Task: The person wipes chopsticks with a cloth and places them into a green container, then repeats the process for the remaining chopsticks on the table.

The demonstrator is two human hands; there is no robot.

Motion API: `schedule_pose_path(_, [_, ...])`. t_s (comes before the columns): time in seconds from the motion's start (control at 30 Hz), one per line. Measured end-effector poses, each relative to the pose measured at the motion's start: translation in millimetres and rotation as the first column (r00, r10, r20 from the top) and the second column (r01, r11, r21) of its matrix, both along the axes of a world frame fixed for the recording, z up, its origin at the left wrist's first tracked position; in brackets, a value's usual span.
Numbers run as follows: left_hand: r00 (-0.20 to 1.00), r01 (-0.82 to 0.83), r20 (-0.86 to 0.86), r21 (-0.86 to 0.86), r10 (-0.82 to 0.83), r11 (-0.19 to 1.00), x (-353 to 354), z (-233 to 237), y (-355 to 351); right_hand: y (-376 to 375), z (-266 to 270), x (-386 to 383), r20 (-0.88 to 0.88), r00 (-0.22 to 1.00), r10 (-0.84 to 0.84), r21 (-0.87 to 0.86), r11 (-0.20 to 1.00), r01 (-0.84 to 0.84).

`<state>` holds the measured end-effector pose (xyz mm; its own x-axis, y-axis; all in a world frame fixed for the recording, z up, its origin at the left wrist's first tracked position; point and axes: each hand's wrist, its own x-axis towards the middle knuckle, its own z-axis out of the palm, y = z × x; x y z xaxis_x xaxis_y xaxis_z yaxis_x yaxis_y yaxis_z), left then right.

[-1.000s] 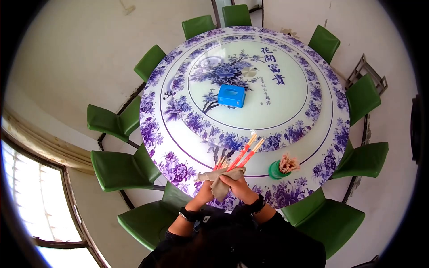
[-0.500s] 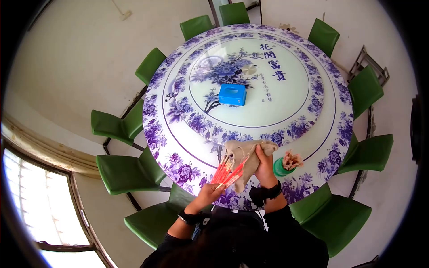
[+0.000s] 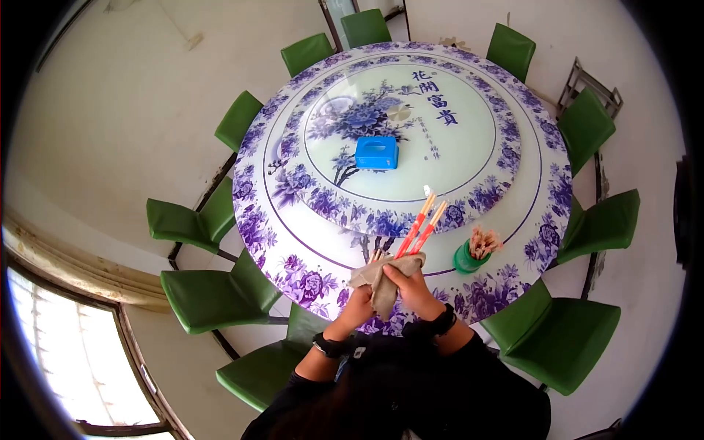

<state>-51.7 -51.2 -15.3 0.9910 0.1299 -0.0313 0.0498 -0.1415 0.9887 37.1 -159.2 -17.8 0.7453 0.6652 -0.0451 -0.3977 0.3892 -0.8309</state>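
Near the front edge of the table, my right hand [image 3: 412, 290] is closed round a grey-beige cloth [image 3: 384, 281]. Out of the cloth rise a few red chopsticks [image 3: 418, 233] with pale wooden ends, pointing up and away from me. My left hand [image 3: 357, 308] is closed just left of it, against the cloth. Above the left hand, the pale tips of more chopsticks [image 3: 377, 256] show behind the cloth; their lower parts are hidden. Right of my hands stands a green container [image 3: 465, 260] holding a bunch of pale pinkish-brown sticks [image 3: 485, 242].
The round table [image 3: 297, 242] has a purple floral pattern and a glass turntable [image 3: 469, 158]. On the turntable sit a blue tissue box [image 3: 376, 153] and a small white object [image 3: 427, 191]. Green chairs [image 3: 213, 301] surround the table, and a window [image 3: 70, 352] is at lower left.
The red chopsticks that showed in my left hand are now hidden there. A few now stand upright from the cloth in my right hand. Both hands have come closer together and nearer to me.
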Motion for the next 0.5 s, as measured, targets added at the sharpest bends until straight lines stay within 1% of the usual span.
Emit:
schedule_pose_path(0.03, [0.984,0.045,-0.171,-0.054,-0.054,0.998,-3,8,2,0,2,-1,0.005,1.000,-0.021,0.006,1.000,0.021])
schedule_pose_path(0.07, [0.984,0.056,-0.168,-0.055,-0.065,0.997,-5,11,4,0,5,-1,0.008,0.999,-0.032,0.006,0.999,0.032])
schedule_pose_path(0.13, [0.964,0.035,-0.251,-0.226,-0.093,0.974,-9,13,8,-1,8,-2,0.032,0.996,-0.089,0.021,0.996,0.089])
schedule_pose_path(0.2, [0.958,0.082,-0.251,-0.224,-0.138,0.971,-12,8,11,-1,7,-5,0.017,0.996,-0.088,0.025,0.996,0.087])
schedule_pose_path(0.27, [0.987,0.118,-0.097,-0.110,-0.129,0.987,-14,6,10,3,8,-15,-0.041,0.998,-0.053,0.031,0.998,0.054])
schedule_pose_path(0.3, [0.987,-0.012,0.161,-0.009,0.013,1.000,-11,-3,3,8,5,-25,-0.026,0.998,-0.053,-0.006,0.999,0.053])
schedule_pose_path(0.33, [0.986,-0.006,0.164,-0.016,0.008,1.000,-13,-9,3,12,4,-33,-0.012,0.999,-0.053,-0.043,0.998,0.053])
schedule_pose_path(0.37, [0.980,-0.061,0.187,-0.034,0.066,0.998,-14,-15,3,12,4,-36,-0.050,0.998,-0.029,-0.039,0.999,0.027])
schedule_pose_path(0.4, [0.970,-0.115,0.209,-0.054,0.124,0.992,-14,-10,0,10,9,-37,-0.087,0.996,-0.004,-0.035,0.999,0.001])
schedule_pose_path(0.43, [0.979,-0.075,0.188,-0.050,0.083,0.996,-14,2,0,9,3,-34,-0.080,0.997,-0.011,-0.043,0.999,0.008])
schedule_pose_path(0.47, [0.978,-0.066,0.192,-0.058,0.076,0.996,-14,-2,3,9,-10,-28,-0.003,0.999,-0.040,-0.079,0.996,0.040])
schedule_pose_path(0.5, [0.983,0.006,0.182,-0.026,-0.001,1.000,-13,-7,7,7,-16,-24,0.075,0.995,-0.067,-0.111,0.991,0.075])
